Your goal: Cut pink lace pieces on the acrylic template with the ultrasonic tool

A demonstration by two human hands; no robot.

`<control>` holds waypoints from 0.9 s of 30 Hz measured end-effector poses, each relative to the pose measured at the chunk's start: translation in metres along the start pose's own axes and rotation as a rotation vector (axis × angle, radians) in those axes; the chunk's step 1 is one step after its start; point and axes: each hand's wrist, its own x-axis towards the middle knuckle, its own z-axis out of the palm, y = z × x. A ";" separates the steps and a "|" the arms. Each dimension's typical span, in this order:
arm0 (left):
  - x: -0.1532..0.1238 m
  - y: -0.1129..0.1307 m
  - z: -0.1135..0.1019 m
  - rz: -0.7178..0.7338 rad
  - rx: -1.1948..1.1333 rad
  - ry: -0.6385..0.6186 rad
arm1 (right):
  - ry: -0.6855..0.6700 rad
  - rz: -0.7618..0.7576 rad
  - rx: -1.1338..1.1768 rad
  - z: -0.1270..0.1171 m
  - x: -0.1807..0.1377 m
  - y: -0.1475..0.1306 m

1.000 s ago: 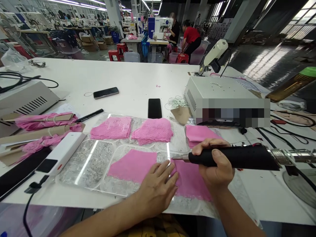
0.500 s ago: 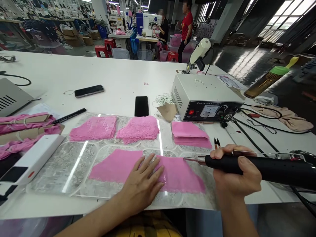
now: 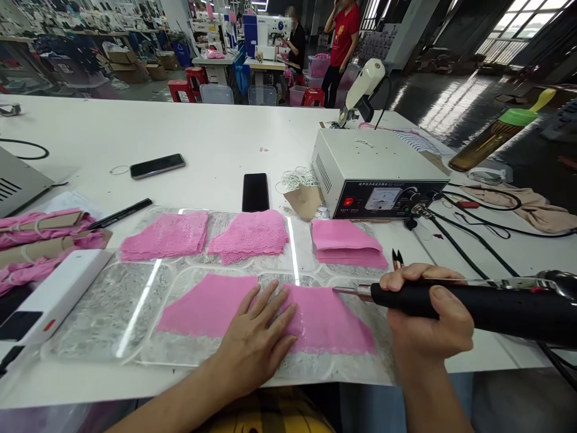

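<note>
My left hand (image 3: pixel 259 337) lies flat with fingers spread, pressing on the inner edges of two pink fabric pieces, a left piece (image 3: pixel 202 310) and a right piece (image 3: pixel 331 319). Wrapped in my right hand (image 3: pixel 428 319) is a black handheld ultrasonic welder (image 3: pixel 500 308). Its thin metal tip points left and meets the upper right edge of the right piece. Behind them lie a pink lace stack (image 3: pixel 166 234), a second lace stack (image 3: pixel 250 234) and a folded plain pink stack (image 3: pixel 347 243). Beneath is a clear patterned mat (image 3: pixel 103 307).
A grey control box (image 3: pixel 378 162) with a dial stands behind, its cables running right. Two phones, one black phone (image 3: pixel 255 192), lie on the white table. At left are a white device (image 3: pixel 58 294) and tied pink bundles (image 3: pixel 40 234). Two people are in the background.
The view has shifted slightly. Both hands, the welder and the fabric keep nearly the same places. In the background, the person in red has an arm raised.
</note>
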 end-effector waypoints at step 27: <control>-0.001 -0.006 0.002 0.080 0.038 -0.007 | 0.033 -0.022 -0.064 -0.050 -0.016 -0.048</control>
